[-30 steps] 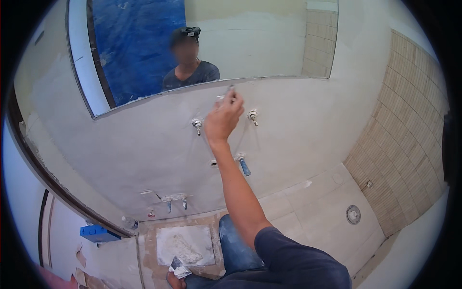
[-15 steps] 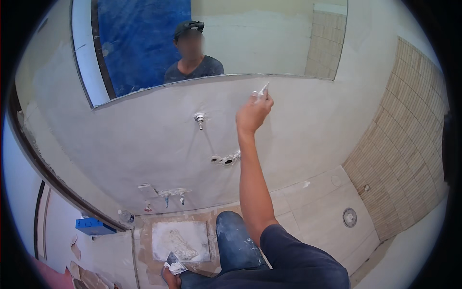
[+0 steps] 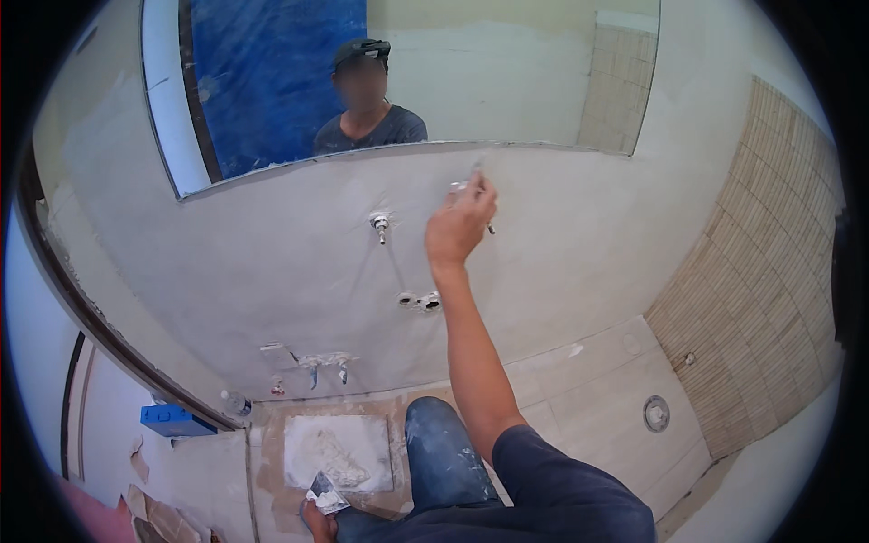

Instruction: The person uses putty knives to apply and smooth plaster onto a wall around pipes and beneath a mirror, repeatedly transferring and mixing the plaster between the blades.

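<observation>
Head view, only view. Right hand (image 3: 462, 222) is raised in front of the grey-white wall (image 3: 272, 271), just below the lower edge of the mirror (image 3: 507, 81). Work in hand looks like smoothing filler along that strip. To do it well, I judge: a small load, blade low to the surface, light even pressure, short overlapping strokes, the tip clear of the glass and of the valve stem (image 3: 381, 226).

Right fingers: bent closed, pinching a small tool (image 3: 477, 169), its tip pointing up toward the mirror edge. Blurred; cannot tell whether it touches the wall.

Left hand (image 3: 319, 521), low at the picture's bottom edge: fingers partly hidden, apparently closed around a flat blade (image 3: 328, 495) smeared white. Blade sits at the near edge of a pale board (image 3: 380, 434) carrying white paste (image 3: 333, 457).
</observation>
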`<state>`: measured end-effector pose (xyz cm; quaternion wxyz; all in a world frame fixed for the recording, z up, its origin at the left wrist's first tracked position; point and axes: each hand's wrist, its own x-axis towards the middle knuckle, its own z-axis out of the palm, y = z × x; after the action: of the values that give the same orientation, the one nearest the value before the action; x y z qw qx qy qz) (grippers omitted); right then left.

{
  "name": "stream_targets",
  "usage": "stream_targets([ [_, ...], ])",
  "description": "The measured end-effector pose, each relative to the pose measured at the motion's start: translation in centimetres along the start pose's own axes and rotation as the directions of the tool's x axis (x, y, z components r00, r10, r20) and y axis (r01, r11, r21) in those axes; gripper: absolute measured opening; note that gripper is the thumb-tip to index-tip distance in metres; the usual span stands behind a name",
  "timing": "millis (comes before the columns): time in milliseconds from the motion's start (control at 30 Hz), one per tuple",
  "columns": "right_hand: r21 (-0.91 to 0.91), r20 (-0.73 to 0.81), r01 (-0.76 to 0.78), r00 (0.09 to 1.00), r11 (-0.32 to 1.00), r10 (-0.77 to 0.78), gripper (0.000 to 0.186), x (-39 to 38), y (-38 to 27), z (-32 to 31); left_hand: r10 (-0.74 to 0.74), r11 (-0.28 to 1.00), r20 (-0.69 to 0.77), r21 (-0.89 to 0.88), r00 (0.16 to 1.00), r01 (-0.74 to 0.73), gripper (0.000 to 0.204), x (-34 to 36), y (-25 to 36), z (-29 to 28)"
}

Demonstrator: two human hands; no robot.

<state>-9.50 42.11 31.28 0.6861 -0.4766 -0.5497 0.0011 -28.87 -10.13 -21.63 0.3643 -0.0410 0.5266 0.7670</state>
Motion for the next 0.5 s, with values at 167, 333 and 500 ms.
stream_targets([
  [167, 0.055, 0.310, 0.366, 0.878, 0.929, -0.364, 0.063, -3.9, -0.7, -0.5, -0.015, 1.000, -0.002, -0.018, 1.000, 0.015, 0.030, -0.1, 0.0, 0.3],
  [333, -0.023, 0.224, 0.542, 0.822, 0.840, -0.524, 0.061, -1.6, 1.3, -1.8, 0.017, 0.999, -0.004, -0.033, 1.000, -0.018, 0.030, -0.3, -0.1, -0.1],
  [500, -0.264, 0.074, 0.780, 0.602, 0.567, -0.795, 0.056, 1.2, 2.5, -0.8, -0.006, 0.999, 0.006, -0.036, 1.000, 0.006, 0.033, -0.3, -0.1, -0.6],
])
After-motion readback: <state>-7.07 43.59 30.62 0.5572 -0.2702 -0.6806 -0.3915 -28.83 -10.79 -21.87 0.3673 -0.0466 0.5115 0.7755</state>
